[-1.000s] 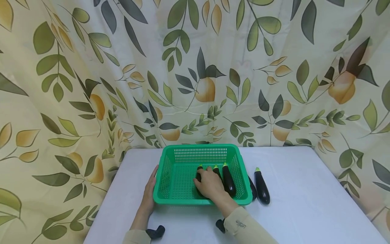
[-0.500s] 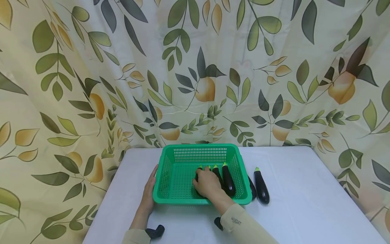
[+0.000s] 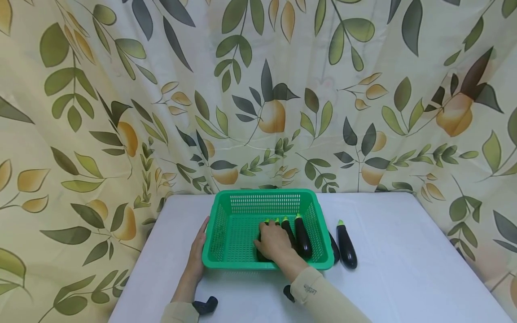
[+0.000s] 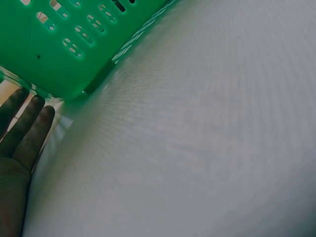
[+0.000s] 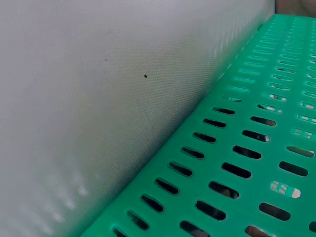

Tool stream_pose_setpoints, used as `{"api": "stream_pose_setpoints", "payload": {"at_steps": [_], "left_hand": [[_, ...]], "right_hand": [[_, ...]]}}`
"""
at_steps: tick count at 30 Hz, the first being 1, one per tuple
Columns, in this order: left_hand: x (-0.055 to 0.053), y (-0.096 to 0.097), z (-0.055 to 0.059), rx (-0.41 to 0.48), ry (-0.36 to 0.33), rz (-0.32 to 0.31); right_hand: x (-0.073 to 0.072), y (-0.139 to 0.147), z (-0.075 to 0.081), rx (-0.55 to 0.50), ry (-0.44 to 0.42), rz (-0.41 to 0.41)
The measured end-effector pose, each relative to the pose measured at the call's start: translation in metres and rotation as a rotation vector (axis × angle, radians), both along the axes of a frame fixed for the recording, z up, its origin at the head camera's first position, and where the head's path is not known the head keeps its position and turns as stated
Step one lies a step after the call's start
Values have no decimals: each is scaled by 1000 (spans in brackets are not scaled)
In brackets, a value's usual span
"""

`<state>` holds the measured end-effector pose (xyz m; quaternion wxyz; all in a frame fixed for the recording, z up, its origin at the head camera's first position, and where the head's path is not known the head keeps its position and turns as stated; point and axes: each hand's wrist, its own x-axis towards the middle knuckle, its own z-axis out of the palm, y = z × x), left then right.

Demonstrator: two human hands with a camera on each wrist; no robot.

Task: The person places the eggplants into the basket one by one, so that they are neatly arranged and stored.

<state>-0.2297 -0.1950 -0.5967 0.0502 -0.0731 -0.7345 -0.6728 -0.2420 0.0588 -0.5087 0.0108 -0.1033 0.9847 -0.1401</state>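
My right hand (image 3: 275,242) reaches into the green plastic basket (image 3: 226,265) and grips the leftmost eggplant (image 3: 262,256), whose middle is hidden under the fingers. To its right in the basket lie more dark eggplants (image 3: 303,237) with green stem ends, partly covered by the hand. At the basket's left side, my left hand (image 3: 198,251) rests along the outer wall. The left wrist view shows that hand's straight fingers (image 4: 29,123) beside the basket corner. Only the basket's slotted wall (image 5: 237,170) fills the right wrist view; the right hand's grip is hidden there.
Two eggplants lie on the white table (image 3: 404,269) just right of the basket: one (image 3: 346,246) in full view, the other (image 3: 334,249) partly behind the basket wall. A leaf-patterned curtain (image 3: 258,112) hangs behind the table and along its left side.
My right hand has shifted slightly left inside the basket with its eggplant, and another green stem shows beside the fingers. My left hand stays against the basket.
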Motion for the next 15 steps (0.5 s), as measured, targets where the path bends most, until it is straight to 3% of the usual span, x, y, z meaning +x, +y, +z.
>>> {"api": "stream_pose_setpoints", "payload": {"at_steps": [15], "left_hand": [[-2, -1, -2, 22, -11, -10]], "right_hand": [[-2, 1, 1, -51, -31, -14]]}}
